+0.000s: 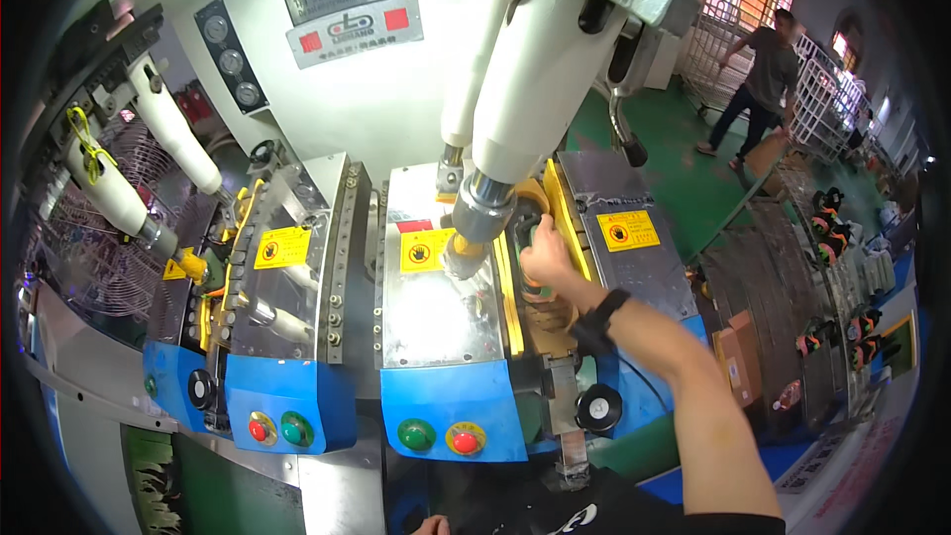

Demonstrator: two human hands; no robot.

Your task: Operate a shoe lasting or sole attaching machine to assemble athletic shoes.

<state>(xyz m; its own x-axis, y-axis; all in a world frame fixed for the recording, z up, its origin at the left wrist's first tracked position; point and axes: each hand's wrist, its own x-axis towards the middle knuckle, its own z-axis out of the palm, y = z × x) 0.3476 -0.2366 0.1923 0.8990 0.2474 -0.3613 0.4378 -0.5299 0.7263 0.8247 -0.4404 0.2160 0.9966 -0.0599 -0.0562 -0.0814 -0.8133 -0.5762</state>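
My right hand [548, 256] reaches into the slot of the right press station, with its fingers curled on a dark shoe [527, 226] with orange trim. Much of the shoe is hidden by the hand and the press arm. Yellow-edged side pads [565, 223] flank the slot. Just left of the hand, a thick white press arm [515, 109] comes down with a metal collar [483, 208] at its end. Only a small part of my left hand [433, 525] shows at the lower edge, near my dark shirt; its fingers are mostly hidden.
Red [464, 442] and green buttons [416, 434] sit on the blue front panel. A second press station [282, 277] stands at left. At right, a rack [842, 307] carries several shoes near a cardboard box [738, 362]. A person [768, 79] walks by metal cage carts at far right.
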